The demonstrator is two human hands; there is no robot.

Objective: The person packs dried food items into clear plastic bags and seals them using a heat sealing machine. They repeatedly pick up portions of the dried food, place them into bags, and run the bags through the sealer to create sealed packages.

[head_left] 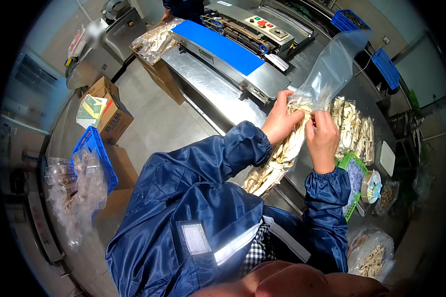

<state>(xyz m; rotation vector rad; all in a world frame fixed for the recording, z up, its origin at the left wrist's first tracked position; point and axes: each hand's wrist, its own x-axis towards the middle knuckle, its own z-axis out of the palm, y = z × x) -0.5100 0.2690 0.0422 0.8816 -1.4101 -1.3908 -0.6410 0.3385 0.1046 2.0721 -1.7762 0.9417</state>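
Note:
My left hand [281, 121] grips a long clear bag of dried, pale sliced pieces [267, 168], thumb pressed over its upper end, right beside the steel machine with the blue top [218, 49]. My right hand [322, 136] has its fingers curled on the bag just below its loose, empty plastic top [334, 59], which extends toward the back right. The bag lies slanting along the front of my body. Further right on the steel bench are more packed bags of similar pieces [354, 131].
A green crate [352, 210], a white board [387, 158] and a loose bag [369, 255] are at the right. A blue crate [109, 163] and cardboard box [115, 126] stand left. Another person [186, 7] is at the back, near bagged goods [153, 39]. Blue baskets [385, 69] sit back right.

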